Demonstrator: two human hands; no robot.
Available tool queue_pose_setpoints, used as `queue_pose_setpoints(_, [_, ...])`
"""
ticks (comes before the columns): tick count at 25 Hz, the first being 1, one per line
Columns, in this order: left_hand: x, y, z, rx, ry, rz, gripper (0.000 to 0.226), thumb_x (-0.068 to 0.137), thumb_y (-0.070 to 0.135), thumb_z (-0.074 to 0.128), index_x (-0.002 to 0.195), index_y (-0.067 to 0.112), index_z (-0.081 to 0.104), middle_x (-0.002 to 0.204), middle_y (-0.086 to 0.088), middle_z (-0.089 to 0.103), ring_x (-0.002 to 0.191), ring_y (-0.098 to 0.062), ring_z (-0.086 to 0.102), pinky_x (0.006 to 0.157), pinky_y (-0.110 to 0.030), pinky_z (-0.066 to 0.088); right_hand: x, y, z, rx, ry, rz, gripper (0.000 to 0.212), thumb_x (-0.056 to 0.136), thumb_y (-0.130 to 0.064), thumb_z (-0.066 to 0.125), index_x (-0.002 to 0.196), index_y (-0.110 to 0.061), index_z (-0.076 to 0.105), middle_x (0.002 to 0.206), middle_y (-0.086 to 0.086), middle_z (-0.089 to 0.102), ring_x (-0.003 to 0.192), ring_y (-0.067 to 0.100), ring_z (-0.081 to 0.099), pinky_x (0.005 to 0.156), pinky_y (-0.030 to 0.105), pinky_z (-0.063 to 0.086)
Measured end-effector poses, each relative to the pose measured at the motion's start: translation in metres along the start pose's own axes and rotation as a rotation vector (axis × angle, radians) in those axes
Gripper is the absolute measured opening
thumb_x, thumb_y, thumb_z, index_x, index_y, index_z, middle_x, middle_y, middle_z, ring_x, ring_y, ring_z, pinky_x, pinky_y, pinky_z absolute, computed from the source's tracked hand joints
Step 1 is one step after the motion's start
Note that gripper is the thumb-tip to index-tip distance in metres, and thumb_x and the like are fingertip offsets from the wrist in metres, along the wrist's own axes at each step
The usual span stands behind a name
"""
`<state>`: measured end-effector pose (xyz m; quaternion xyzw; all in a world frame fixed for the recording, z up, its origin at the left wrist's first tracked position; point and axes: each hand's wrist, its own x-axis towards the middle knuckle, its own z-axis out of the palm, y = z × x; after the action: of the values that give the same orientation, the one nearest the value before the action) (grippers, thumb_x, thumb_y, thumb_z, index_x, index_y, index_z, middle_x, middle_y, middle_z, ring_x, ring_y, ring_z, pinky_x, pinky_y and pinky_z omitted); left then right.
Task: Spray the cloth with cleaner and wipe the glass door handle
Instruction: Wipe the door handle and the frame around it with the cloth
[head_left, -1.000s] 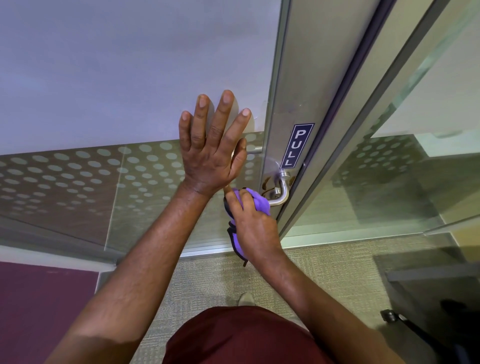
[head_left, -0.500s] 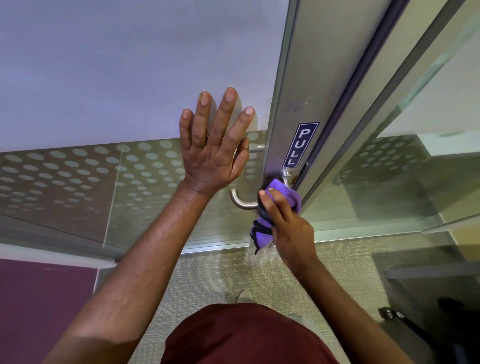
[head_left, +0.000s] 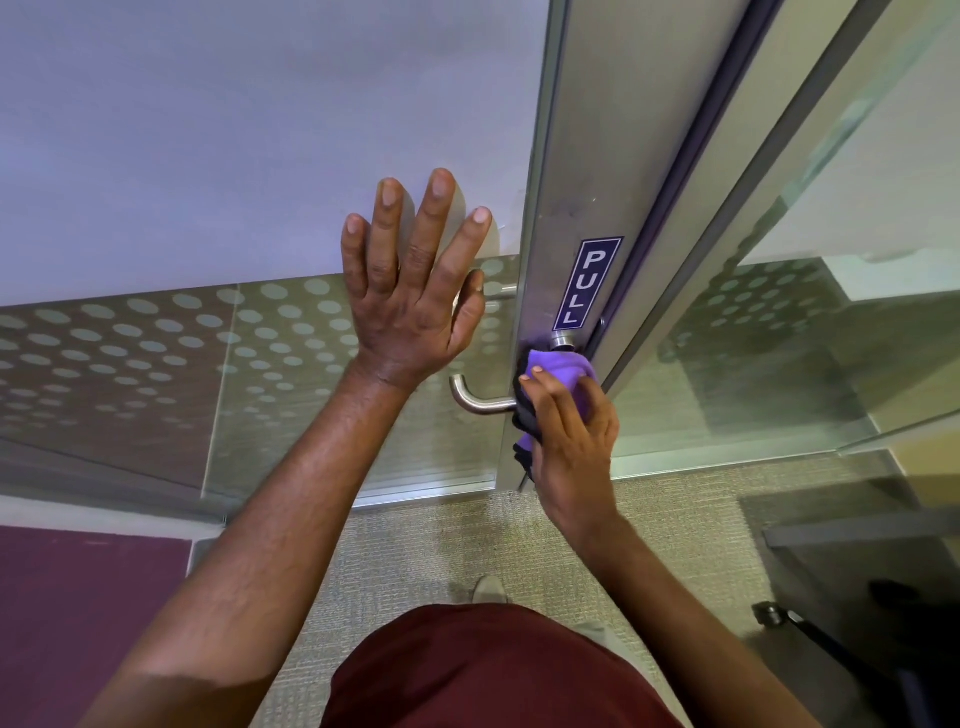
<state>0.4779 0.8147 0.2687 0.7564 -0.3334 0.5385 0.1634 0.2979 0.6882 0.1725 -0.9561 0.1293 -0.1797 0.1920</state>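
Note:
A steel lever door handle juts from the metal stile of a glass door, just under a blue PULL sign. My right hand grips a purple cloth wrapped round the handle's inner end, close to its round base. The handle's curved free end shows bare to the left of the cloth. My left hand presses flat on the frosted glass, fingers spread, just left of the stile. No spray bottle is in view.
The glass panel below my left hand has a dotted frosted band. Beige carpet lies underfoot, with a maroon patch at lower left. A dark wheeled object stands at lower right. A second glass panel stands right of the door.
My right hand has slid the cloth along the handle from its curved free end to the end by the stile, baring the lever's curved part. The left hand has stayed flat on the glass.

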Motion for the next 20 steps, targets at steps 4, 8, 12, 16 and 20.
queue_pose_setpoints(4, [0.001, 0.0, -0.001, -0.005, 0.001, 0.001, 0.052, 0.101, 0.036, 0.048, 0.152, 0.023, 0.043, 0.174, 0.005, 0.001, 0.16, -0.023, -0.002, 0.129, -0.045, 0.002, -0.006, -0.032, 0.007, 0.111, -0.043, 0.04, 0.089, 0.071, -0.001, 0.078, 0.151, -0.022, 0.046, 0.158, -0.009, 0.042, 0.142, 0.034, 0.028, 0.121, 0.04, 0.024])
queue_pose_setpoints(8, [0.001, 0.0, -0.001, -0.013, -0.003, 0.003, 0.051, 0.103, 0.036, 0.045, 0.152, 0.023, 0.042, 0.173, 0.005, -0.001, 0.16, -0.023, -0.003, 0.129, -0.045, 0.002, -0.006, -0.054, 0.02, -0.054, -0.083, -0.248, 0.091, 0.081, -0.017, 0.077, 0.159, -0.025, 0.032, 0.165, -0.008, 0.034, 0.144, 0.025, 0.031, 0.108, 0.043, 0.034])
queue_pose_setpoints(12, [0.001, -0.001, -0.001, -0.009, -0.001, 0.009, 0.052, 0.103, 0.036, 0.045, 0.152, 0.023, 0.041, 0.173, 0.004, 0.0, 0.16, -0.023, -0.003, 0.129, -0.045, 0.002, -0.006, -0.043, 0.027, -0.158, -0.093, -0.349, 0.09, 0.084, -0.009, 0.072, 0.161, -0.026, 0.029, 0.168, -0.009, 0.028, 0.147, 0.024, 0.033, 0.1, 0.038, 0.035])
queue_pose_setpoints(16, [0.0, -0.001, 0.0, -0.011, 0.003, 0.011, 0.053, 0.102, 0.036, 0.046, 0.153, 0.023, 0.041, 0.173, 0.004, 0.001, 0.16, -0.023, -0.003, 0.129, -0.045, 0.002, -0.012, -0.016, 0.021, -0.028, -0.039, -0.26, 0.074, 0.089, -0.001, 0.05, 0.16, -0.018, 0.033, 0.168, 0.0, 0.029, 0.151, 0.028, 0.031, 0.11, 0.044, 0.04])
queue_pose_setpoints(20, [0.0, -0.001, 0.001, -0.016, -0.001, 0.005, 0.053, 0.101, 0.036, 0.05, 0.152, 0.023, 0.042, 0.173, 0.004, 0.0, 0.16, -0.023, -0.003, 0.129, -0.045, 0.002, -0.005, 0.001, 0.011, 0.09, -0.009, -0.136, 0.072, 0.087, -0.006, 0.039, 0.159, -0.012, 0.031, 0.168, 0.005, 0.027, 0.156, 0.027, 0.021, 0.126, 0.044, 0.024])
